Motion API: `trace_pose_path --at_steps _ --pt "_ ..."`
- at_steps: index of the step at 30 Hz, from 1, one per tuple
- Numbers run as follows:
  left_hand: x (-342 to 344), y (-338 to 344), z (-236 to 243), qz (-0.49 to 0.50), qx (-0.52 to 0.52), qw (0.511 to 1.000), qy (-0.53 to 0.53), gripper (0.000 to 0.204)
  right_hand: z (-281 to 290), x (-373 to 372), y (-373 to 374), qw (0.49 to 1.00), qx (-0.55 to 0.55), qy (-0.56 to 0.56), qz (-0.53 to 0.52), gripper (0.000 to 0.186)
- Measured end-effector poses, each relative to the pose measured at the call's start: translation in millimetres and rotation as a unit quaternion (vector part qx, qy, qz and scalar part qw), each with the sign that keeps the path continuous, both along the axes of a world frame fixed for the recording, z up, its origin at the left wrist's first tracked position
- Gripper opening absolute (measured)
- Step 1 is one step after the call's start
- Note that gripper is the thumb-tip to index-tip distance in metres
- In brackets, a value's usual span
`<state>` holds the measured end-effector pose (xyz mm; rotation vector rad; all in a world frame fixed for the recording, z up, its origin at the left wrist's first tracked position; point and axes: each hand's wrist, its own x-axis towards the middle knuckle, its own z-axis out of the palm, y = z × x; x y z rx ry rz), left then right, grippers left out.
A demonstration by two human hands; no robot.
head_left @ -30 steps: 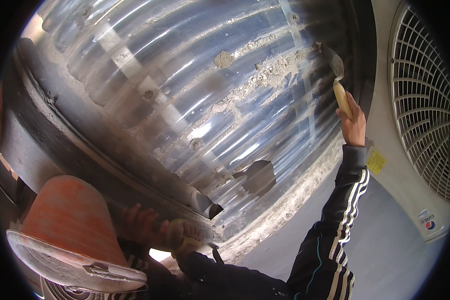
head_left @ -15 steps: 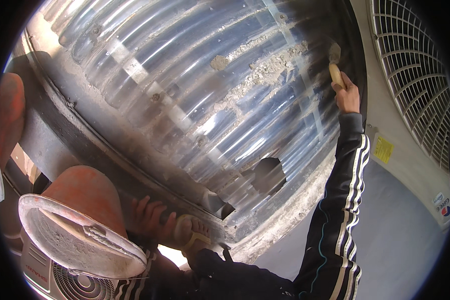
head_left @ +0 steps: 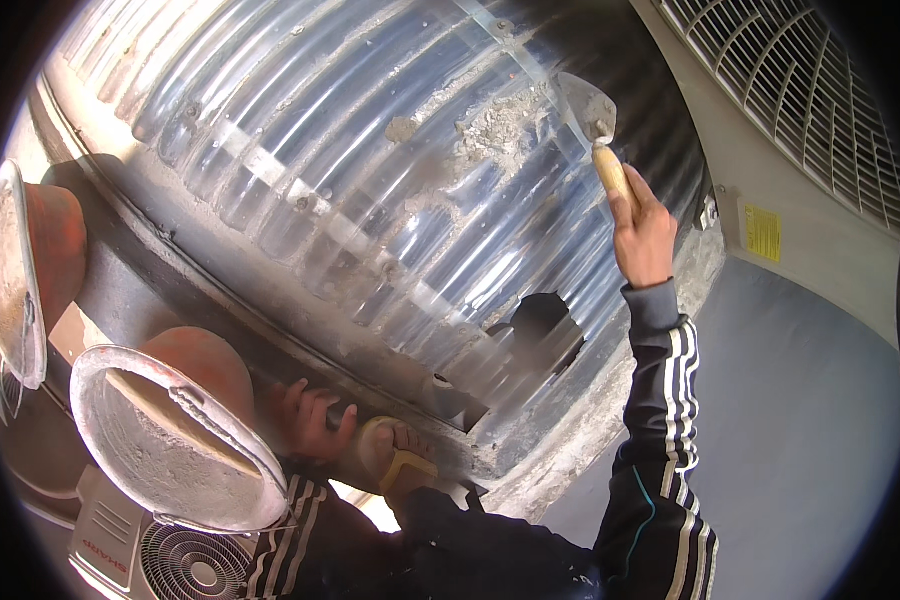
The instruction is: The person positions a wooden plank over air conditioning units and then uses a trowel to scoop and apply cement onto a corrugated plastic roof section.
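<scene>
My right hand [head_left: 644, 236] is closed round the wooden handle of a pointed trowel [head_left: 586, 112]. Grey mortar clings to the trowel's blade, which is over the clear corrugated roofing sheet [head_left: 360, 165]. Beside the blade, crumbly grey debris [head_left: 500, 125] lies across the sheet's ridges. Low on the left, my left hand [head_left: 315, 420] has its fingers apart, with nothing visible in them. It is next to a reddish bucket [head_left: 185, 440] caked in grey, which hides part of that arm. Inside the bucket shows a light strip like a piece of wood.
A second reddish bucket [head_left: 55, 250] is at the far left. A jagged dark hole [head_left: 547, 335] breaks the sheet near my sandalled foot [head_left: 398, 455]. An air-conditioner unit with a grille [head_left: 800, 90] stands at right, another fan unit [head_left: 200, 570] at lower left.
My right hand and the trowel have moved left and nearer to me, from the sheet's dark right edge toward the debris. The view has shifted, bringing more of the second bucket into sight.
</scene>
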<state>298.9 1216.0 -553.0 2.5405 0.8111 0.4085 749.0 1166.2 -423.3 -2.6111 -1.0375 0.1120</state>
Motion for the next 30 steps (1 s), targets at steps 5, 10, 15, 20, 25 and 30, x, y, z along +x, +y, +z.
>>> trace_pose_path --at_steps 5,10,15,20,25,30 --pt "7 -5 2 0.005 0.011 1.000 0.014 0.024 -28 18 8 0.999 0.006 -0.045 0.003 0.041" --pt "-3 -9 1 0.032 -0.041 0.998 0.038 0.022 -32 -61 -10 0.999 0.021 0.035 0.035 0.042" --pt "-3 -12 6 0.051 -0.059 0.995 0.061 0.021 -34 -98 -45 0.996 0.036 0.056 0.060 0.046" --pt "4 -13 3 0.035 -0.051 0.997 0.050 0.020 -51 -61 -44 0.992 0.096 0.004 -0.080 0.049" --pt "3 -16 2 0.039 -0.048 0.997 0.052 0.020 -75 -57 -18 0.981 0.094 0.039 -0.162 0.051" --pt "-1 -14 2 0.038 -0.036 0.997 0.059 0.024 -92 -128 -2 0.969 0.121 0.122 -0.174 0.054"
